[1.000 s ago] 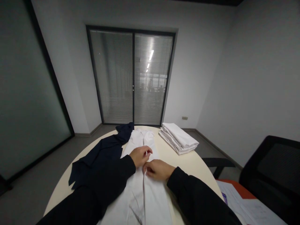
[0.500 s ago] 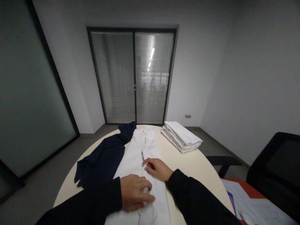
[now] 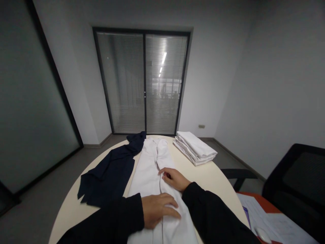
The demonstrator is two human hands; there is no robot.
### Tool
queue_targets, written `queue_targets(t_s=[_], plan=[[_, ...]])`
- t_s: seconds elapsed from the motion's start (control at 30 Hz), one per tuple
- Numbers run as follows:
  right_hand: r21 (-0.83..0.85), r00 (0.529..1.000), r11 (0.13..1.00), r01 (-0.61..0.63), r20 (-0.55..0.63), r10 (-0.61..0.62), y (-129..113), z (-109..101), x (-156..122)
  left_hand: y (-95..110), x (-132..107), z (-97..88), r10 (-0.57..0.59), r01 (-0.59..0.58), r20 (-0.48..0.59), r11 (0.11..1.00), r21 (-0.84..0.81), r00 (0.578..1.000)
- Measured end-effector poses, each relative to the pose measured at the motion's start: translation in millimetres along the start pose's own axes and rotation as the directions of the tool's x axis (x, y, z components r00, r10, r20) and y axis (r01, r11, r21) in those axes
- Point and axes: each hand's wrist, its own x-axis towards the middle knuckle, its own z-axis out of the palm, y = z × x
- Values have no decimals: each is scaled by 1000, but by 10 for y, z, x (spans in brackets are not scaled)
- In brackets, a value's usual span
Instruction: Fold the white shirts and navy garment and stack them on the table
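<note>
A long white garment (image 3: 149,166) lies lengthwise down the middle of the table, its far end narrow and bunched, with a seam or folded edge running along its centre. My left hand (image 3: 159,210) rests over the near part of it, fingers stretched out and a little apart. Farther up, my right hand (image 3: 175,179) has its fingers curled, thumb and forefinger at the garment's central edge; its palm side is mostly hidden. To the left, a dark navy garment (image 3: 109,173) is spread loosely, partly behind my left sleeve.
The round cream table (image 3: 210,189) carries a folded stack of white cloth (image 3: 194,147) at the far right. Beyond the right edge are a black office chair (image 3: 296,183), papers (image 3: 256,206) and a white computer mouse (image 3: 262,234) on a red-brown surface.
My left hand has slid to the right across the white garment, whose near part has shifted right too. My right hand has moved slightly right and up, still at the central edge.
</note>
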Motion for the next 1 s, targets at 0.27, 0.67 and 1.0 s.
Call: queue_targets(t_s=[0.27,0.67,1.0], plan=[[7,999,1000,-5,-53,6,-9,34,-42,79,-76,-31,53,-32,-128,987,157,990],[-259,984,955,145,-65,-167,-78,-10,-18,174,-237,29,45,-40,-52,996,85,998],[-297,993,953,52,-83,-80,-170,-13,-13,235,-191,250,36,-79,-239,982,-172,970]])
